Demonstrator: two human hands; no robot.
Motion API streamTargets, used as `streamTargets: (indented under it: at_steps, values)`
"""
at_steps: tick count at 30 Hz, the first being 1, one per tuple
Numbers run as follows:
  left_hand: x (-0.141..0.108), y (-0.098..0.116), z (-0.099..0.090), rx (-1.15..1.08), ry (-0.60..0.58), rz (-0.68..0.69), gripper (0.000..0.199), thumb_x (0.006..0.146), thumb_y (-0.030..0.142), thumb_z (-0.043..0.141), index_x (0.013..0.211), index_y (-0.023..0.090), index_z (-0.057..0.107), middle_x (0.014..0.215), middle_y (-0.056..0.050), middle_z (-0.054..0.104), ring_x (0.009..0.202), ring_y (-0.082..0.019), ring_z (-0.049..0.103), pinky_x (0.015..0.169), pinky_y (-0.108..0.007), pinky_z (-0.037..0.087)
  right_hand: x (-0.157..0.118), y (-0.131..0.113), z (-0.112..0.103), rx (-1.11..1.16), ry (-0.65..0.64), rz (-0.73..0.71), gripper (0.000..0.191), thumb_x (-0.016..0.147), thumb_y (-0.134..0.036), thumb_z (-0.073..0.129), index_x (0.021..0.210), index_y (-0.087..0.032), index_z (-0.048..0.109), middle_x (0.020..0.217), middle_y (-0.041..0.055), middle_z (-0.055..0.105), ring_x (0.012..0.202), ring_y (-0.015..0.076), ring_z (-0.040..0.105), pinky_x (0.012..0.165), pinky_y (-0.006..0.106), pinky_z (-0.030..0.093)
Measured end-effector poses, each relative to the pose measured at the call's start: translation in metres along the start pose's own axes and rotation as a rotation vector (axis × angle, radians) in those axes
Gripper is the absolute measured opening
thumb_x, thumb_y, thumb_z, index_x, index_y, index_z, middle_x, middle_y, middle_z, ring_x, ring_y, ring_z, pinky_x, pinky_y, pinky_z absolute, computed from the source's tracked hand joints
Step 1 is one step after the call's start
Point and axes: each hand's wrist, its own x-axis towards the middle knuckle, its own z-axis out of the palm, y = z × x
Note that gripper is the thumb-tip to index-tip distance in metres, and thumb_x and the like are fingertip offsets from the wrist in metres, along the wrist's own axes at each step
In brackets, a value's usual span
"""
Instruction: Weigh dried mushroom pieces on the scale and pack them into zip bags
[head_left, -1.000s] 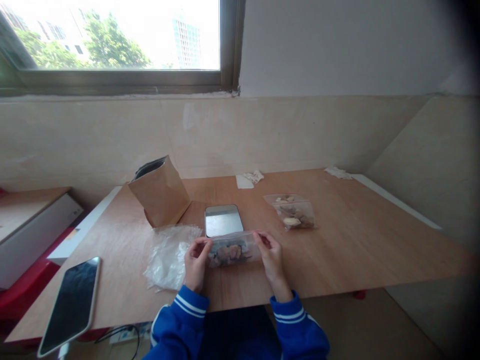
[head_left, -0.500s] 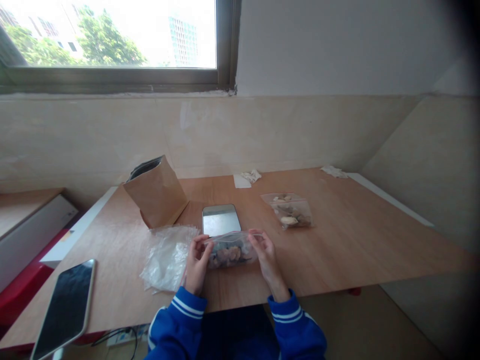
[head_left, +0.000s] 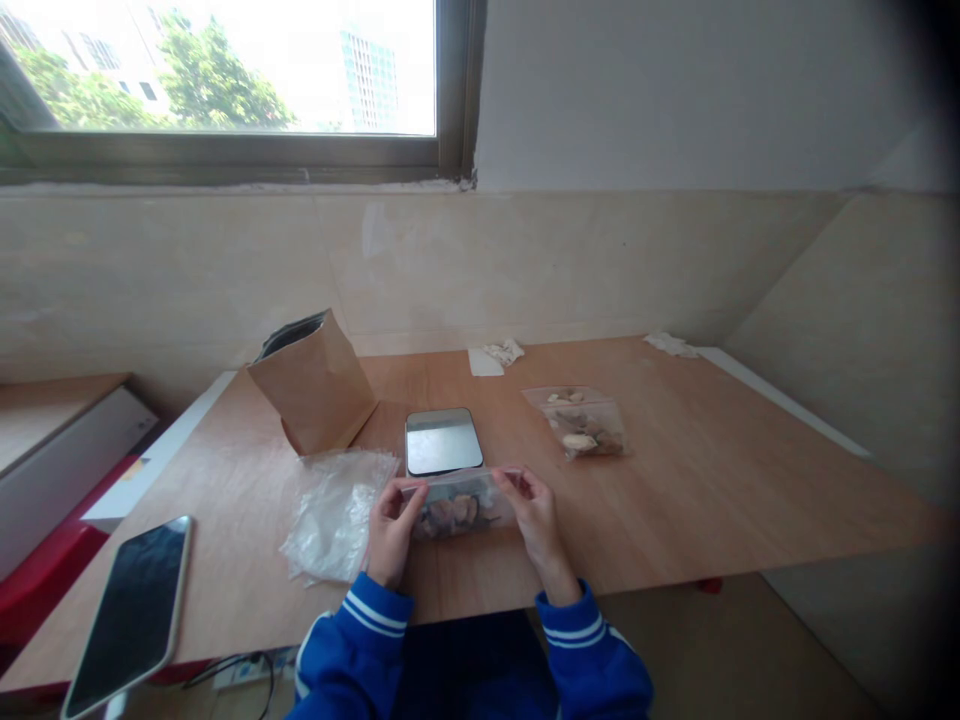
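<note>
A clear zip-lock bag (head_left: 459, 508) with brownish dried pieces inside is stretched between my two hands, just in front of a small flat scale (head_left: 444, 441) with a mirror-like top. My left hand (head_left: 392, 525) pinches the bag's upper left corner between thumb and fingers. At the upper right corner, my right hand (head_left: 534, 515) grips the zip edge the same way. Left of my left hand lies a stack of empty clear bags (head_left: 335, 520). Farther right, filled zip-lock bags (head_left: 581, 425) with similar dried pieces rest on the table.
An open brown paper pouch (head_left: 315, 385) stands at the back left of the wooden table (head_left: 690, 490). A tablet or large phone (head_left: 131, 615) sits at the left front edge. Crumpled tissue (head_left: 504, 351) and a white paper lie by the wall, with more tissue (head_left: 670, 345) at the right.
The bag's top edge has come down slightly and toward me, so more of the scale shows. Both hands keep their hold on its corners.
</note>
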Motion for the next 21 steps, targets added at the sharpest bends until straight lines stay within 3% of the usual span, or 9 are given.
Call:
streamTargets:
  at_steps: [10,15,21]
  values:
    - [-0.001,0.002,0.001,-0.025,-0.023,-0.021,0.023,0.078,0.037,0.067,0.085,0.016,0.063,0.083,-0.003,0.066,0.082,-0.017,0.060,0.075,-0.026,0.046,-0.004,-0.007,0.002,-0.030,-0.020,-0.003,0.028,0.078,-0.045,0.065,0.085,-0.018,0.064,0.078,0.0027,0.067,0.075,0.0180,0.062,0.071,0.029,0.049]
    - [-0.004,0.007,0.005,-0.052,-0.082,-0.024,0.025,0.079,0.037,0.065,0.096,0.018,0.062,0.095,-0.005,0.066,0.093,-0.019,0.061,0.083,-0.029,0.047,-0.008,-0.014,0.005,-0.010,-0.098,0.002,0.028,0.081,-0.044,0.061,0.094,-0.020,0.062,0.081,0.0027,0.068,0.075,0.0178,0.064,0.068,0.028,0.051]
    - [-0.002,0.005,0.008,-0.034,-0.076,-0.041,0.022,0.076,0.035,0.068,0.086,0.016,0.066,0.086,-0.003,0.066,0.084,-0.017,0.061,0.077,-0.026,0.047,-0.007,-0.013,0.010,-0.070,-0.096,-0.078,0.022,0.079,-0.040,0.065,0.084,-0.019,0.067,0.083,0.0033,0.068,0.080,0.0190,0.065,0.074,0.029,0.051]
